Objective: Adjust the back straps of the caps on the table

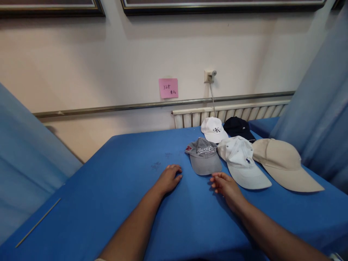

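Observation:
A grey cap [206, 165] with "Always" lettering lies on the blue-covered table, its brim facing me. Just in front of that brim is my right hand [224, 185], fingers loosely bent and apart, with nothing seen in them; whether a fingertip touches the brim I cannot tell. My left hand [169, 178] rests palm down on the cloth left of the grey cap, thumb apart from the fingers, holding nothing. To the right lie a pale cap [239, 154] with a small dark emblem and a long-brimmed beige cap [285, 163]. Behind them sit a white cap [212, 127] and a black cap [236, 126].
The blue cloth [95, 203] covers the table, with a thin stick [38, 223] at its left edge. Blue curtains [24, 163] hang on both sides. Behind stand a radiator [187, 119], a metal rail [122, 108], a pink note [168, 88] and a plugged socket [208, 77].

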The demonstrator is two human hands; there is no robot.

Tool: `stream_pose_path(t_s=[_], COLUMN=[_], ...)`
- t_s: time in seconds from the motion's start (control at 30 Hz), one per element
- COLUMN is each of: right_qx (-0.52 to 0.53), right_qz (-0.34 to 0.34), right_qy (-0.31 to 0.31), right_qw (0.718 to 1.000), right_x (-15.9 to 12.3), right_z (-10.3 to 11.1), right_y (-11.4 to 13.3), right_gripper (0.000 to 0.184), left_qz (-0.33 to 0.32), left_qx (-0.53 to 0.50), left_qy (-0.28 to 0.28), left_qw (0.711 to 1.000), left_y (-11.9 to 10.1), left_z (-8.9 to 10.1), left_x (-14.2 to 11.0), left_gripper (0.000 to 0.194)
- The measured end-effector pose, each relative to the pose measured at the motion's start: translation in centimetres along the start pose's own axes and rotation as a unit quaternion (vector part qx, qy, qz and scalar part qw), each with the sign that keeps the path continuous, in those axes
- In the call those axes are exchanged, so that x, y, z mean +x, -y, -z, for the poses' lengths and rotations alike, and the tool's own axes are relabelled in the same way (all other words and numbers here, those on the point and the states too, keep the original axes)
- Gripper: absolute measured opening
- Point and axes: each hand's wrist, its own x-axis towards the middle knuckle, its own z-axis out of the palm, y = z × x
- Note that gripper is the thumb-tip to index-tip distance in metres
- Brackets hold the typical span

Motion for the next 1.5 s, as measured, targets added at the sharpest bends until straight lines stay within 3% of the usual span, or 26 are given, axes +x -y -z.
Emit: stream_pose_path(t_s=[0.1,0.27,0.4,0.5,0.6,0.77,1.13,1.23,1.33,1.4,1.5], right_qx=[-0.046,-0.033,-0.03,-0.084,-0.191,-0.278,-0.265,-0.217,-0.147,-0.113,-0.092], right_qz=[-0.002,0.043,0.112,0.137,0.159,0.181,0.175,0.191,0.26,0.321,0.398], right_qy=[0.029,0.076,0.079,0.09,0.158,0.231,0.233,0.206,0.147,0.112,0.077], right_qw=[0.999,0.996,0.99,0.983,0.956,0.914,0.919,0.935,0.943,0.933,0.909], right_x=[1.2,3.7,5.4,6.0,6.1,5.9,5.5,4.7,3.7,2.9,1.6], right_z=[-2.6,-7.6,-10.0,-10.2,-9.7,-9.1,-9.5,-9.5,-9.4,-9.3,-9.3], right_y=[0.4,1.5,0.1,-2.2,-3.9,-4.1,-3.8,-2.4,1.0,4.0,8.1], right_gripper=[0.018,0.018,0.024,0.019,0.022,0.031,0.032,0.041,0.063,0.073,0.082], left_qz=[0.002,0.009,0.012,0.019,0.025,0.03,0.029,0.051,0.108,0.138,0.117], left_qx=[-0.001,-0.011,-0.019,-0.022,-0.02,-0.02,-0.034,-0.058,-0.11,-0.12,-0.088], left_qy=[-0.007,-0.007,-0.011,-0.016,-0.017,-0.02,-0.02,-0.028,-0.075,-0.126,-0.259], left_qw=[1.0,1.0,1.0,0.999,0.999,0.999,0.999,0.997,0.985,0.975,0.955], left_y=[0.0,0.0,0.2,0.4,0.4,0.2,0.0,-0.3,-1.9,-4.0,-7.9], left_z=[0.0,0.1,0.0,-0.1,-0.2,-0.1,0.2,0.7,2.4,4.2,6.7], left_x=[0.0,0.0,0.0,-0.1,0.0,0.0,0.1,0.2,0.7,1.2,2.0], left_gripper=[0.02,0.019,0.019,0.017,0.016,0.015,0.015,0.02,0.045,0.064,0.076])
